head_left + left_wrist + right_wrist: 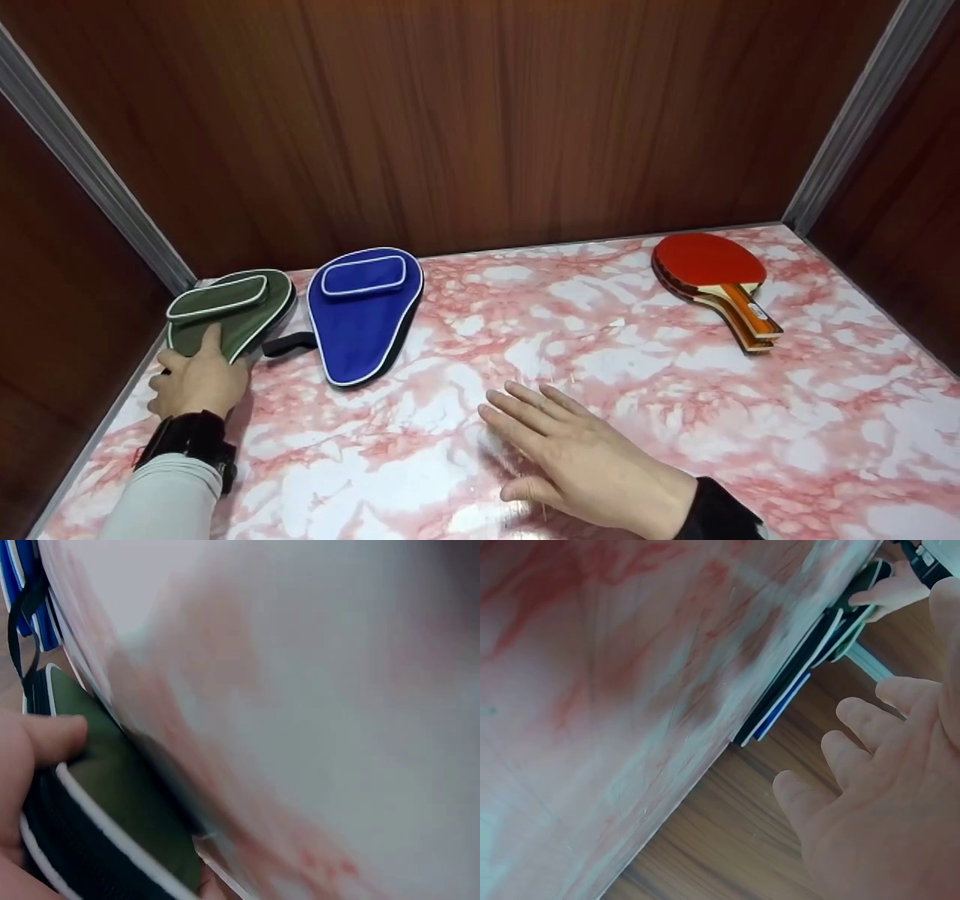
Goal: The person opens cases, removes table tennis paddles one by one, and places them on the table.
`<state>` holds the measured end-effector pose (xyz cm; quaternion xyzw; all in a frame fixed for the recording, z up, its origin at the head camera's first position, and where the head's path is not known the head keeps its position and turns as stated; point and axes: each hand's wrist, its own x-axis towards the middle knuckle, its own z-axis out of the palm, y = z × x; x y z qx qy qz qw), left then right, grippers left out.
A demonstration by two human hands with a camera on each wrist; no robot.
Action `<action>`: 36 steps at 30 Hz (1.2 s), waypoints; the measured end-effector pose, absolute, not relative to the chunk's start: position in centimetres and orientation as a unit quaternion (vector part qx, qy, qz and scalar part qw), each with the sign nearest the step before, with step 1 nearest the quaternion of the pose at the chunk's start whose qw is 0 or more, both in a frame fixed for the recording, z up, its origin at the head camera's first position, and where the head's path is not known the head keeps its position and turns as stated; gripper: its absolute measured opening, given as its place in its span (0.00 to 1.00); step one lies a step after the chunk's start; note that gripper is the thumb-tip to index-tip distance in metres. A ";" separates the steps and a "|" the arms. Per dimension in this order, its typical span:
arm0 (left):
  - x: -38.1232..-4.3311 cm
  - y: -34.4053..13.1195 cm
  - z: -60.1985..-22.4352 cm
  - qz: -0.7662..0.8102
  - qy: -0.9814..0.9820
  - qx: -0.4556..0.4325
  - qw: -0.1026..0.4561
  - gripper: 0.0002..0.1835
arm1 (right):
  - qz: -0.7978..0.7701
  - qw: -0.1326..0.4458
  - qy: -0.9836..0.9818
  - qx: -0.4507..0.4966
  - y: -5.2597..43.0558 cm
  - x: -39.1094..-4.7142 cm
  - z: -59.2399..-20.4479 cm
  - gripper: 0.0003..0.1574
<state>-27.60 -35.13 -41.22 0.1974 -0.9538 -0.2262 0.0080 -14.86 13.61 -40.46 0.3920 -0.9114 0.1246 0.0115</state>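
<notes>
At the far left, my left hand (201,382) grips the narrow end of a green table tennis paddle case (225,298) with white piping and a front pocket. In the left wrist view the thumb lies on the green case (120,787), and a fingertip shows at its far side. Just right of it a blue paddle case (358,322) of the same shape lies flat, a black strap (289,343) at its left side. My right hand (581,457) hovers over the front middle of the table, fingers straight and spread, holding nothing.
Two table tennis paddles (709,262), red face up, lie stacked at the back right with handles toward the front. The pink and white marbled table (480,337) meets a brown wood-grain wall (495,120) at the back, with brown panels and metal posts on both sides.
</notes>
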 end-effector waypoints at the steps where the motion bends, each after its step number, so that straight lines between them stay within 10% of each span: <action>1: -27.6 -35.0 -41.2 -0.227 -0.954 0.196 0.016 0.44 | 0.125 0.014 -0.911 0.392 13.6 -14.9 -40.4 0.52; 25: -25.6 -23.4 -39.3 -0.178 -0.968 0.016 0.178 0.38 | 0.117 0.050 -0.915 0.384 14.4 -15.3 -40.3 0.55; 36: -23.2 -17.9 -39.8 -0.192 -0.966 -0.058 0.160 0.41 | 0.111 0.081 -0.917 0.373 14.9 -15.5 -39.8 0.54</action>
